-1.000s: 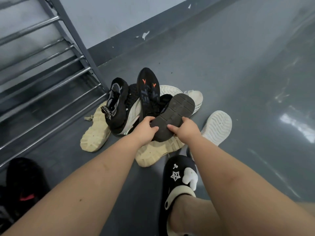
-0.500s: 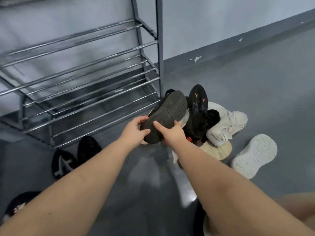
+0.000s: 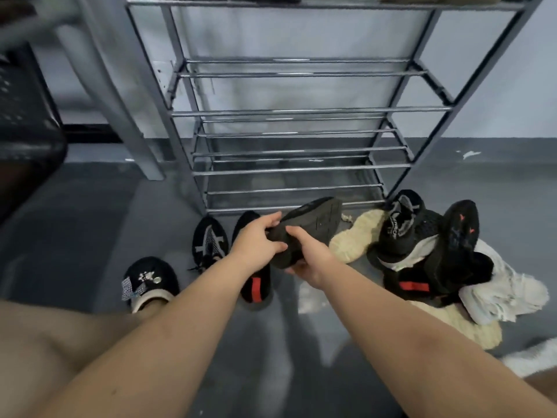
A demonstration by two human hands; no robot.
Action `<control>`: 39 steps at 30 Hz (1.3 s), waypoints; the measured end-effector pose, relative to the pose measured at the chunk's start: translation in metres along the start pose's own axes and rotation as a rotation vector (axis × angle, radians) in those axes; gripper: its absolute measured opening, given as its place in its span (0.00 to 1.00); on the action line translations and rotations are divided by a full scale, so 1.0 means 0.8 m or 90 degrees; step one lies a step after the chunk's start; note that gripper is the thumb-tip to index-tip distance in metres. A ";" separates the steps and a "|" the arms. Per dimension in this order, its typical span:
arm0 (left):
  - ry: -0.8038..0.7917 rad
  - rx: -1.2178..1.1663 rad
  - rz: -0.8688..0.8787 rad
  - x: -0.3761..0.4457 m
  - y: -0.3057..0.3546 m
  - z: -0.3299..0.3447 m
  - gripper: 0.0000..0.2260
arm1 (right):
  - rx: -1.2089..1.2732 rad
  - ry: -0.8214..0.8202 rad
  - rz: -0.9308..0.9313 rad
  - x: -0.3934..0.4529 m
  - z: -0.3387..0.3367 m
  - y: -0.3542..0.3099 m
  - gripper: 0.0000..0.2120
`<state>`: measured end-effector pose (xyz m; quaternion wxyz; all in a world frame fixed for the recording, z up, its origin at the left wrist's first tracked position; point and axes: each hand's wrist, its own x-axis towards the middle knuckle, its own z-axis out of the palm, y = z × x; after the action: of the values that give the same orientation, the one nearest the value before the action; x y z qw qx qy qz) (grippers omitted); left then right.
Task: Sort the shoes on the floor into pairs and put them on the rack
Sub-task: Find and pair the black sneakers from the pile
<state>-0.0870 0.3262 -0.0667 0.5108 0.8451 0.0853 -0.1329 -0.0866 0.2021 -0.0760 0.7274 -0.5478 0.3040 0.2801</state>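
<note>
both hands [image 3: 254, 242] gripping dark shoe [image 3: 304, 227] (sole up)

Both hands [image 3: 256, 245] [image 3: 313, 263] grip dark shoe [image 3: 310, 221] before rack [image 3: 289, 116].

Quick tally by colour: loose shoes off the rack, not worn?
Black: 5 (held shoe, patterned shoe, red-striped shoe, lettered shoe, orange-marked sole)
Cream shoes: 2
White shoes: 2
Total: 9; more may be hidden.

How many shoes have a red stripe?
2: one black shoe on the floor under the left forearm, one low in the pile at right. Others may be hidden.
</note>
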 end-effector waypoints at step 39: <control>-0.163 -0.353 -0.379 0.021 -0.090 0.067 0.17 | -0.170 -0.075 0.113 0.058 -0.075 0.020 0.15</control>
<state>-0.0988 0.3123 -0.1566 0.6645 0.5912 0.2937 -0.3502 -0.0758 0.1512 -0.1340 0.6368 -0.5933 0.2682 0.4130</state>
